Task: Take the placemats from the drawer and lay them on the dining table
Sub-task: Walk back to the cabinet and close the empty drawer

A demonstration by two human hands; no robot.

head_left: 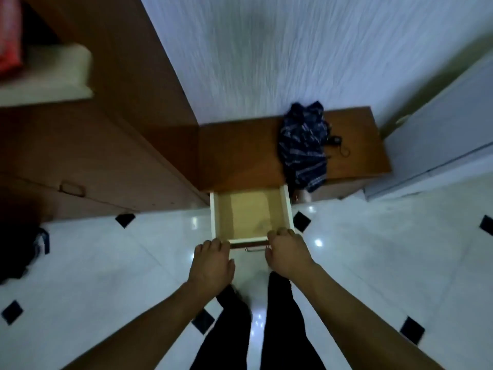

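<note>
Drawer (250, 214) pulled open under wooden cabinet (240, 153). Right hand (286, 253) fingers curled over its front edge; left hand (212, 265) fingers together, beside front. Placemats, writing: cannot tell.

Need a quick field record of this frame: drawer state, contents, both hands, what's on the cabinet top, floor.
drawer: drawer pulled open, seen from above
contents: bare pale bottom shows; no placemats visible
left hand: left hand at the drawer's front left corner, fingers curled near the edge; contact unclear
right hand: right hand gripping the drawer's front edge at the right
handle: metal handle between the hands, ungrasped
cabinet top: dark patterned cloth hanging over the front edge, black cord beside it
floor: white tiles with dark diamond insets
</note>
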